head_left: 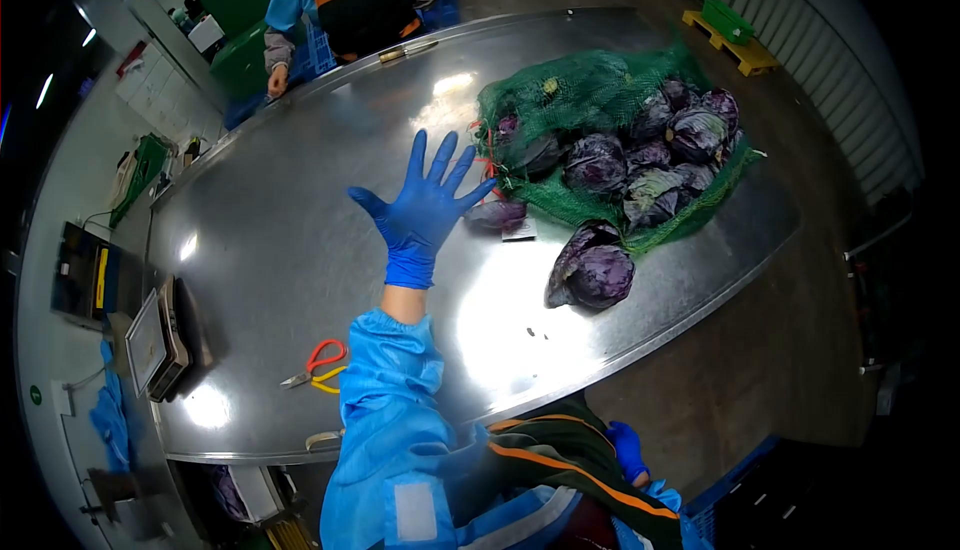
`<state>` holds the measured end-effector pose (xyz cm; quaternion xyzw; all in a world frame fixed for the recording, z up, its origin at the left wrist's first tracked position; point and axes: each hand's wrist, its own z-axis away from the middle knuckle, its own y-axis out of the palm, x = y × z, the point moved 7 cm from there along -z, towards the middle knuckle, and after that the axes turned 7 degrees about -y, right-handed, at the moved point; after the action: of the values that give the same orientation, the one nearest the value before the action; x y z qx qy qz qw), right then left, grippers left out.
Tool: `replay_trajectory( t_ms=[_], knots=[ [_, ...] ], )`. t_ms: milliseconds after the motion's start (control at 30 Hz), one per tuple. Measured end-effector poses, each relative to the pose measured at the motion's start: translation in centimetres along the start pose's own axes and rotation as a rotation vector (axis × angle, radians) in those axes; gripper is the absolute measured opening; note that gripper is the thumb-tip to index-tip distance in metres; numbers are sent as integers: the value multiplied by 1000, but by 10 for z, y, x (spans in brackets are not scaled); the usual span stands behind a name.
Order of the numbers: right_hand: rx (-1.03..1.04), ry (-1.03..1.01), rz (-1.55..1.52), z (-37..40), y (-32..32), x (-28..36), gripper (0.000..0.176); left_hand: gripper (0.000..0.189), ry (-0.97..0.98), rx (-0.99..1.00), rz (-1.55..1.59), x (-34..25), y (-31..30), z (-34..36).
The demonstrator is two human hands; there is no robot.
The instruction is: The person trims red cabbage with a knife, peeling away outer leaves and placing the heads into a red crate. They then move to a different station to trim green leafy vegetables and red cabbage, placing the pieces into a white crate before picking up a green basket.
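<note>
My left hand (422, 212), in a blue glove, is held out over the metal table (270, 210) with its palm up and fingers spread; nothing is in it. A loose purple leaf (496, 215) lies just right of its fingers. Beyond that, a green mesh bag (575, 90) holds several purple cabbages (596, 162). One purple cabbage (600, 275) sits outside the bag, nearer to me. Low on the right, beside my apron, is my right hand (626, 450), also gloved in blue; its fingers are too unclear to read. Scissors (322, 365) with red and yellow handles lie left of my sleeve.
A person (350, 0) in blue sleeves is across the table, near a knife-like tool (408, 51) at the far edge. A scale-like device (160, 340) stands at the left end. On the floor at the far right, a green basket (727, 20) rests on a yellow pallet (745, 53).
</note>
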<state>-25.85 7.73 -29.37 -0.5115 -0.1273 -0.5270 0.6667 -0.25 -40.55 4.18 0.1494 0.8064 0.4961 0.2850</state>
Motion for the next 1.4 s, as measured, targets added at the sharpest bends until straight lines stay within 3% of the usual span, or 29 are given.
replay_trajectory(
  t_ms=[67,133,233,267,300,367,467,500,567,667,767,833,900,967,1000,1033,1133,1233,1333,1367,1400],
  knots=[
    [-165,-8,-204,-5,-8,12,29,82,25,-156,-96,4,4,-1],
    [-308,-37,-474,-13,-33,94,30,72,28,-697,-171,14,-26,8],
    [-201,-223,-591,-28,-58,234,31,71,-100,-573,-259,39,-19,18],
    [-180,-312,-600,-31,-65,280,32,73,-137,-391,-122,54,14,14],
    [-187,-453,-517,-35,-70,319,31,75,-174,-211,20,69,44,12],
    [-319,-895,-101,-13,-90,421,40,79,-212,-143,74,89,65,16],
    [-415,-1150,78,-3,-95,494,43,83,-233,-99,95,115,88,18],
    [-500,-1249,132,0,-94,504,38,82,-229,-96,79,123,94,20],
    [-511,-1244,130,-7,-91,498,28,74,-288,-86,-35,135,96,23],
    [-440,-1111,-37,-12,-97,479,17,64,-413,-44,-193,151,84,27],
    [-416,-1056,-63,-2,-112,469,16,70,-620,26,-306,164,82,34],
    [-412,-985,-149,3,-116,460,14,70,-549,143,-439,165,92,30],
    [-467,-927,-228,9,-127,453,14,71,-455,123,-203,161,92,25],
    [-713,-649,-496,20,-164,431,17,73,-345,-34,387,153,76,15],
    [-738,-672,-531,21,-174,424,21,76,-188,-89,509,140,72,8],
    [-764,-695,-569,23,-181,419,26,77,-216,-63,481,142,82,6],
    [-537,-929,-15,24,-147,456,34,79,-277,50,394,158,117,2],
    [-705,-982,247,22,-134,464,35,80,-201,76,250,170,137,-2],
    [-739,-1059,338,33,-143,453,30,80,-275,188,44,187,149,3],
    [-714,-1043,189,36,-149,446,28,79,-315,238,-50,193,153,6],
    [-687,-1023,39,41,-155,439,26,77,-375,270,53,197,159,9]
  ],
)
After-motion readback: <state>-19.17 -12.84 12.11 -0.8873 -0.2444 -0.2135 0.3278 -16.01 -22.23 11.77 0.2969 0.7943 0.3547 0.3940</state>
